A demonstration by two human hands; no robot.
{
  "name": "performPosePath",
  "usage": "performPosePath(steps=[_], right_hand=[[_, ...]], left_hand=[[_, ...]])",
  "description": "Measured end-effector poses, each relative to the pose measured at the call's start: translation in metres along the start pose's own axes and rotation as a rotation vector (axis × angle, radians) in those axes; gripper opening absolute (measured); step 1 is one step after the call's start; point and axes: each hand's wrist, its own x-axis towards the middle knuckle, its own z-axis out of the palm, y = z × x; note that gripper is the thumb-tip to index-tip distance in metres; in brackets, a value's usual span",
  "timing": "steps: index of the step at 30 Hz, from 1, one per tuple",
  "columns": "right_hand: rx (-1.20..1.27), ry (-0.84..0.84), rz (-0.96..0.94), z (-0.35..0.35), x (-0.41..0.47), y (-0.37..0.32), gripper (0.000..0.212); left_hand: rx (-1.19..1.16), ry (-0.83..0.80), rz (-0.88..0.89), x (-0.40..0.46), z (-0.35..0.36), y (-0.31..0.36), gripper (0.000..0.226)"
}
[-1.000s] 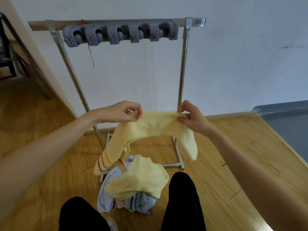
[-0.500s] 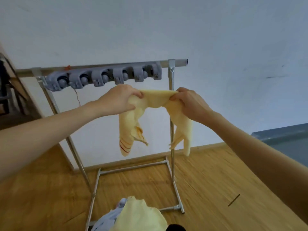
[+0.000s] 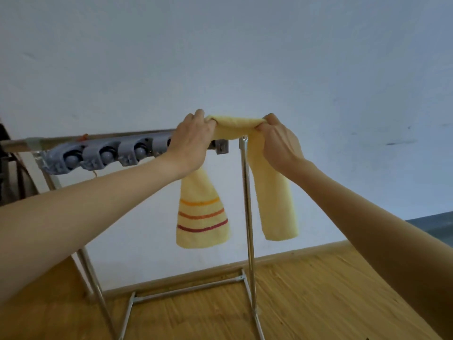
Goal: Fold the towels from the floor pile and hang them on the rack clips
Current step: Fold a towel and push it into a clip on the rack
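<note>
Head cam is looking up at a plain white wall point(image 3: 220, 57) that's taking up most of the shot, with a strip of light wooden plank floor point(image 3: 306, 298) running along the bottom. In front of the wall a silver metal drying rack point(image 3: 248, 204) is standing, its right upright and floor bars showing clearly. Along its top bar a grey plastic strip of roller clips point(image 3: 107, 153) is sitting, and every clip I can see is holding nothing.

The pale yellow terry towel with orange and red stripes point(image 3: 202, 217) is being held up at about top-bar height, bunched into a narrow band between the hands, both ends hanging down in front of the rack, striped end on the left. The left hand point(image 3: 190, 141) is gripping one side of the bunched middle, fingers curled over it, right over the clip strip's right end. The right hand point(image 3: 278, 138) is pinching the other side, just past the upright.

Progress-wise, I'd say it's early: this one's roughly folded lengthwise but not clipped yet, and nothing's hanging on the rack. The floor pile isn't in the shot, so can't tell how many are left. Pushing the fold into that end clip looks like the step in hand.
</note>
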Motion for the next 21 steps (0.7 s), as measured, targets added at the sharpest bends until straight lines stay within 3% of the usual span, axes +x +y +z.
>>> performPosePath(steps=[4,12,17,21], right_hand=[[0.039,0.052,-0.013,0.022,0.003,-0.003,0.03],[0.187,0.088,0.071,0.068,-0.018,-0.01,0.028],[0.188,-0.021,-0.041,0.092,-0.036,-0.009,0.034],[0.241,-0.01,-0.084,0.1,-0.047,-0.009,0.039]], left_hand=[[0.023,0.059,-0.036,0.007,0.013,0.009,0.036],[-0.157,0.191,-0.015,-0.015,0.055,0.029,0.044],[-0.171,0.193,-0.028,-0.04,0.085,0.022,0.049],[-0.193,0.181,0.044,-0.05,0.106,0.011,0.059]])
